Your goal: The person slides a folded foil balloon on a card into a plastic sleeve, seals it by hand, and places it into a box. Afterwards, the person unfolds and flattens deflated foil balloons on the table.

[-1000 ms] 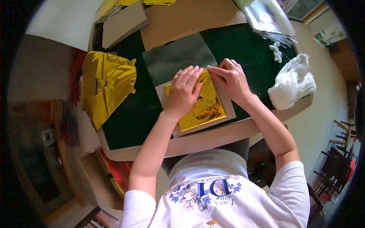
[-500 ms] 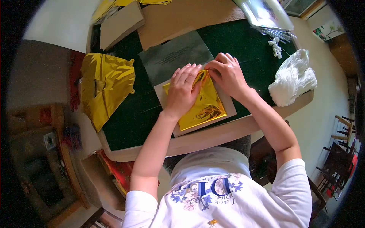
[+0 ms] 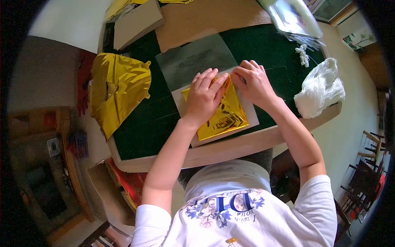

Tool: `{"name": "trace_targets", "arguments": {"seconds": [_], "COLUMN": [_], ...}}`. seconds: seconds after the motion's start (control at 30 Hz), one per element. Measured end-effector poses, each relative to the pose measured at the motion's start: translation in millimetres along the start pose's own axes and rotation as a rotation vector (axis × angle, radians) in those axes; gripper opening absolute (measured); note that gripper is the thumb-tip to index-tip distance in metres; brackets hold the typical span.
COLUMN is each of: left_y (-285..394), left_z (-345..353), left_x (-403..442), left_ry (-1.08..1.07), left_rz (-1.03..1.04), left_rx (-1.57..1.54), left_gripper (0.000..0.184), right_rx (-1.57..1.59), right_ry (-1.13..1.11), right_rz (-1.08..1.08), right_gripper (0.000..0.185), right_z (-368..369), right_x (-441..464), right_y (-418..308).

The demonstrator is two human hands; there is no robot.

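A shiny gold foil piece [image 3: 233, 112], folded flat into a rectangle, lies on a pale card [image 3: 252, 117] near the table's front edge. My left hand [image 3: 202, 98] rests over its left and upper part with fingers stretched out, pressing it down. At the foil's upper right corner, my right hand [image 3: 254, 81] has thumb and fingers pinched together on its edge; the exact grip is partly hidden. Just beyond both hands lies a greyish see-through plastic sheet [image 3: 195, 57] with faint printing.
Spread gold foil [image 3: 119, 86] hangs over the table's left edge. A cardboard box [image 3: 138, 24] and brown cardboard [image 3: 210, 16] lie at the back. On the right are clear plastic bags [image 3: 298, 20], white clips [image 3: 303, 55] and a white plastic bundle [image 3: 321, 88]. The tabletop [image 3: 140, 136] is dark green.
The view has shifted slightly, so the table's things sit a little further right. Both hands keep nearly the same place on the foil; my left thumb is nearer the upper right corner.
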State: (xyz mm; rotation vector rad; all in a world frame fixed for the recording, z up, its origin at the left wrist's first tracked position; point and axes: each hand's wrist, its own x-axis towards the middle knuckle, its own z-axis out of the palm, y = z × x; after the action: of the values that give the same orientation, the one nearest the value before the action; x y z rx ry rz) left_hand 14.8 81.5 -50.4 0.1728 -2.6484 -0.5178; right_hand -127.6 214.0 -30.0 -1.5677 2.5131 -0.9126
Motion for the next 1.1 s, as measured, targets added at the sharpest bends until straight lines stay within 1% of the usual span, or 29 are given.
{"name": "trace_targets", "arguments": {"seconds": [0.2,0.3,0.5,0.6,0.7,0.8,0.9,1.0,1.1], "left_y": [0.0,0.3,-0.9,0.8,0.2,1.0,0.8,0.1,0.4], "left_z": [1.1,0.8,0.7,0.3,2.0,1.5,2.9,3.3,0.8], "left_x": [0.4,0.9,0.9,0.5,-1.3,-0.7,-1.1,-0.9,-0.6], "left_ry": [0.002,0.005,0.005,0.007,0.010,-0.009,-0.014,-0.014,-0.015], "left_rz": [0.004,0.002,0.007,0.008,-0.003,-0.012,-0.011,-0.004,0.013], "left_rx": [0.006,0.003,-0.013,0.006,0.012,0.006,0.010,0.024,0.033], "left_gripper": [0.040,0.038,0.031,0.030,0.029,0.030,0.032,0.030,0.028], "right_rx": [0.014,-0.028,-0.115,-0.127,-0.183,-0.279,-0.299,-0.283,0.000], "right_ry": [0.071,0.051,0.074,0.121,0.175,0.108,0.087,0.077,0.064], "right_rz": [0.027,0.072,0.081,0.028,-0.170,-0.172,-0.179,-0.181,-0.111], "right_gripper": [0.011,0.016,0.011,0.013,0.022,0.031,0.032,0.031,0.028], "right_z": [8.9,14.2,18.2,16.4,3.9,4.0,8.5,8.5,-0.7], "right_x": [-0.5,0.2,-0.9,-4.0,-14.1,-21.3,-24.1,-24.2,-19.8], "right_y": [-0.6,-0.4,-5.5,-6.6,-12.0,-10.8,-7.4,-6.0,-1.7]}}
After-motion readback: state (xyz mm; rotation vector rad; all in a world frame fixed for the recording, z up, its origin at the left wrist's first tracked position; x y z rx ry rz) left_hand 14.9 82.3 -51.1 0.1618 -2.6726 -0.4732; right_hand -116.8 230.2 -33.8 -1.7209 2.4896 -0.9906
